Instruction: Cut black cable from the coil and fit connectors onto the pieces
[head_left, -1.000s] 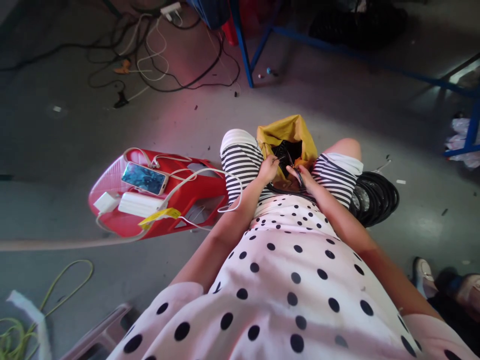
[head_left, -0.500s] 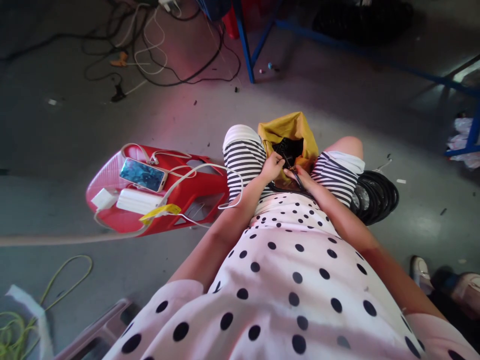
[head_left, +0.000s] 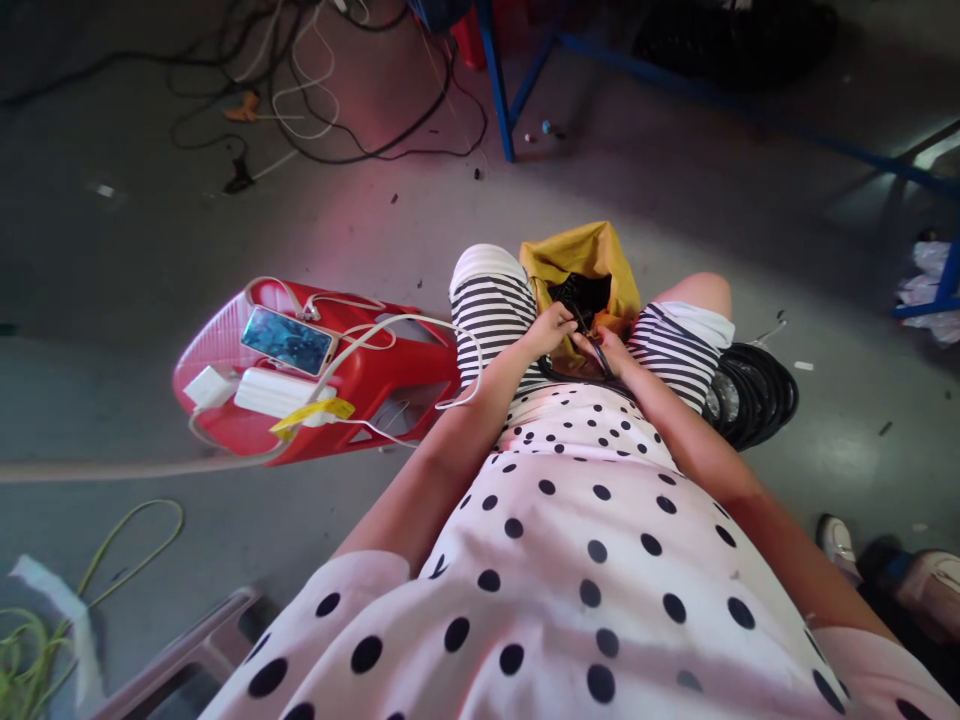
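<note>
Between my knees an open yellow cloth bag (head_left: 555, 255) stands with its mouth toward me, and dark thin pieces (head_left: 585, 292) show inside it. At the near rim my left hand (head_left: 552, 328) is closed in a pinch on the end of a thin black cable. Close beside it, almost touching, my right hand (head_left: 613, 350) is closed around a dark curved piece (head_left: 601, 358); its kind is too small to make out. A black cable loop (head_left: 551, 374) lies across my lap under both hands.
To my left, a red stool (head_left: 382, 385) bears a phone (head_left: 289, 340), a white power bank (head_left: 274, 393) and white cables. Coiled black cables (head_left: 757, 395) lie by my right knee. A blue metal frame (head_left: 499, 90) stands ahead; another person's shoes (head_left: 838, 545) are at right.
My hands stay at the bag's mouth, with the left fingers moved slightly closer to the right ones. The whole view has shifted a little; nothing else visibly differs.
</note>
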